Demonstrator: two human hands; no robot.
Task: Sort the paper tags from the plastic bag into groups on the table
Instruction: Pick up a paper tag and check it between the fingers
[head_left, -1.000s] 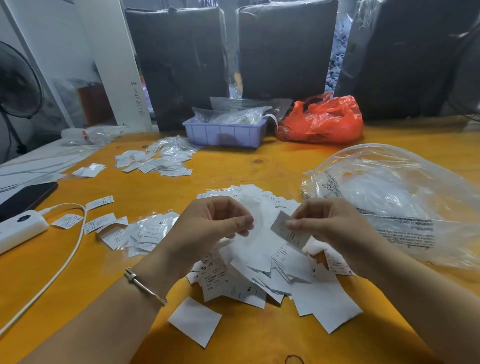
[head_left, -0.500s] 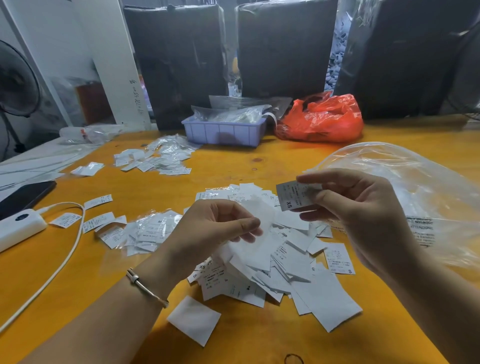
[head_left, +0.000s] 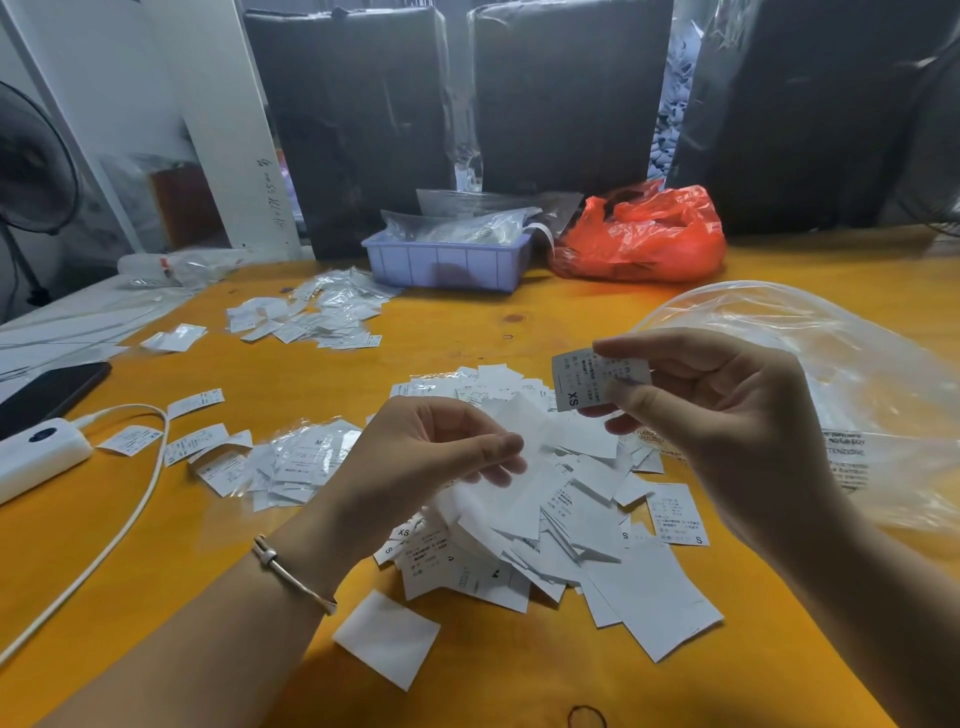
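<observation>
Head view: we're pinching an XS tag (head_left: 597, 382) in right hand (head_left: 722, 431), left hand (head_left: 415, 462) gripping blank tags (head_left: 511, 467), reading size before dropping it on matching group

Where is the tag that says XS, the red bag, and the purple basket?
XS tag (head_left: 592, 382): head view, on the printed middle of the tag.
red bag (head_left: 644, 241): head view, on its crinkled front.
purple basket (head_left: 447, 264): head view, on its front wall.

Over the yellow table (head_left: 467, 338) the right hand (head_left: 727, 431) pinches a tag (head_left: 587, 382) marked XS, lifted above the heap of tags (head_left: 571, 519). The left hand (head_left: 415, 462) holds a bunch of white slips (head_left: 498, 499). A clear plastic bag (head_left: 831, 374) lies beside the heap on the right.
</observation>
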